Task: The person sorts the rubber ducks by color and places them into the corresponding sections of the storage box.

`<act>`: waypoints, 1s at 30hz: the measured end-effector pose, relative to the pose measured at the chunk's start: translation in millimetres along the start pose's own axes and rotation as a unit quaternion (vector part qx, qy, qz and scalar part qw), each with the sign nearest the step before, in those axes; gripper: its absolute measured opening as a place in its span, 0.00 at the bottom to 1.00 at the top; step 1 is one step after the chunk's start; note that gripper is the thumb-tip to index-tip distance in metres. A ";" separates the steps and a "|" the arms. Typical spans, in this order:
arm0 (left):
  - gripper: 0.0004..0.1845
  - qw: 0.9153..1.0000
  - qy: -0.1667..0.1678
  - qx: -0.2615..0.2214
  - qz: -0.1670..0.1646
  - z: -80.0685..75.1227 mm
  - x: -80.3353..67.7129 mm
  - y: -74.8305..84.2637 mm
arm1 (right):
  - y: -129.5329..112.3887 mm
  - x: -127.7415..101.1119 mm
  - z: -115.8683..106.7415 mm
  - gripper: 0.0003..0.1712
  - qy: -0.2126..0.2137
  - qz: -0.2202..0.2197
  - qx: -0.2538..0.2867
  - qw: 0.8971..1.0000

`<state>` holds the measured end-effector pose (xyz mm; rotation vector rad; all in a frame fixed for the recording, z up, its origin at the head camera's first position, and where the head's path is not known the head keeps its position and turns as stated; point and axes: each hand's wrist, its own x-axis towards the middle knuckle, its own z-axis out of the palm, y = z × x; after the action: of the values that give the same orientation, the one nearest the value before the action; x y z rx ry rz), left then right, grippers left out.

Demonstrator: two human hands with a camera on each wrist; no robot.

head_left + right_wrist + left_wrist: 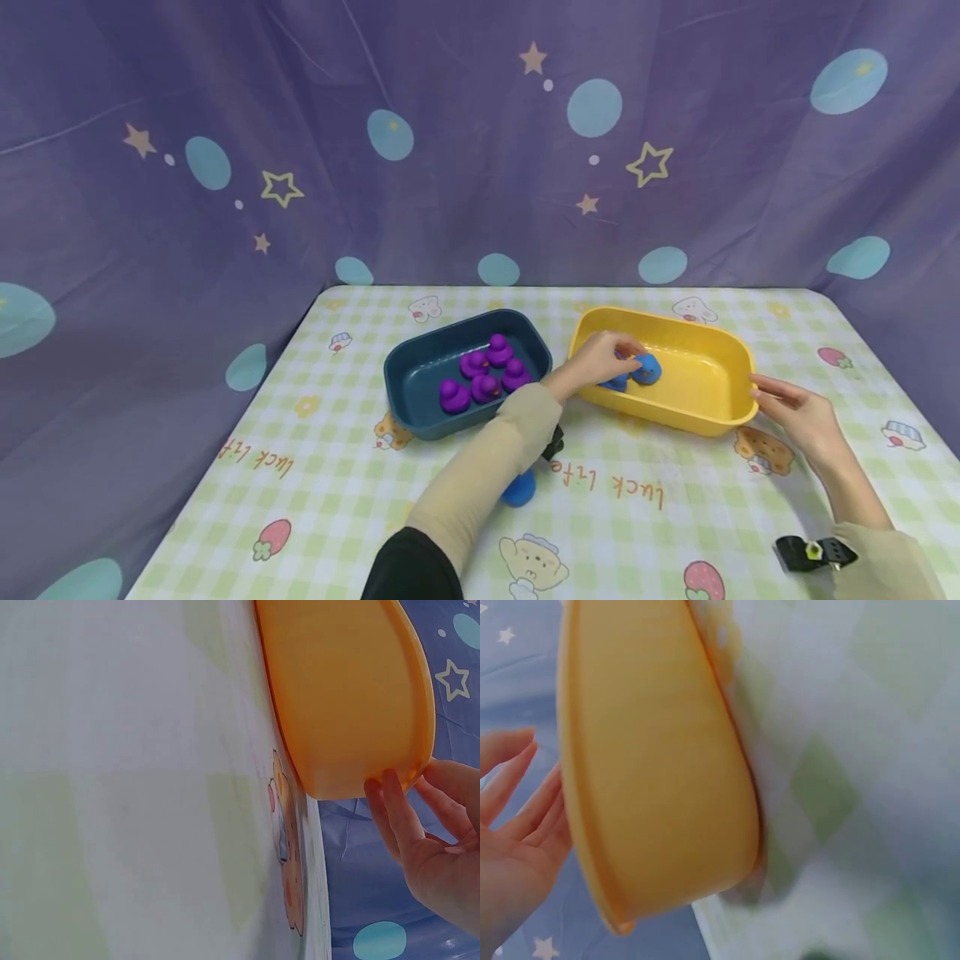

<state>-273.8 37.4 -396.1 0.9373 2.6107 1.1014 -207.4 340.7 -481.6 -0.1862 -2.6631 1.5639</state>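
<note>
My left hand [606, 357] reaches over the near left side of a yellow bin [705, 383], its fingers extended. Its fingertips are at a blue rubber duck [647, 369] on the bin floor. Another blue duck [617, 382] lies beneath this hand, partly hidden. In the left wrist view, the bin wall [652, 765] hides some of the fingertips, and no duck shows there. At the bin's right end, my right hand [802, 421] holds the rim. From the right wrist, fingertips [394, 787] show against the outer wall, with other digits up at the rim.
A dark teal bin [411, 392] holding several purple ducks [483, 388] stands to the left. A blue item [519, 488] lies on the table, partly covered by my left forearm. The checked tablecloth [315, 492] reaches a purple patterned curtain [465, 200] behind.
</note>
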 end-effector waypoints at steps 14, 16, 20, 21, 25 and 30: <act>0.15 0.998 -0.061 -0.028 0.006 -27.5 -42.5 4.1 | 0.2 -1.5 0.2 0.35 -0.005 0.001 -0.004 1.000; 0.15 0.997 -0.069 -0.028 0.008 -31.3 -49.4 5.7 | 0.0 -2.0 0.0 0.35 -0.002 0.003 -0.003 1.000; 0.15 0.997 -0.078 -0.023 0.014 -37.9 -63.6 8.8 | -1.0 -3.3 0.2 0.35 -0.004 0.004 -0.005 1.000; 0.15 0.997 -0.079 -0.021 0.017 -39.4 -67.2 9.8 | -0.9 -3.4 0.4 0.36 -0.003 0.006 -0.006 1.000; 0.15 0.997 -0.076 -0.009 0.021 -44.7 -79.5 12.5 | -1.9 -3.2 0.7 0.36 -0.006 0.008 -0.007 1.000; 0.15 0.996 -0.081 0.017 0.035 -49.2 -92.8 11.7 | -0.8 -1.7 0.6 0.36 -0.003 0.008 -0.005 1.000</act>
<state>-212.7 -41.6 -361.4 1.0854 2.4908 0.9555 -205.8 339.5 -481.2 -0.2046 -2.6808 1.5595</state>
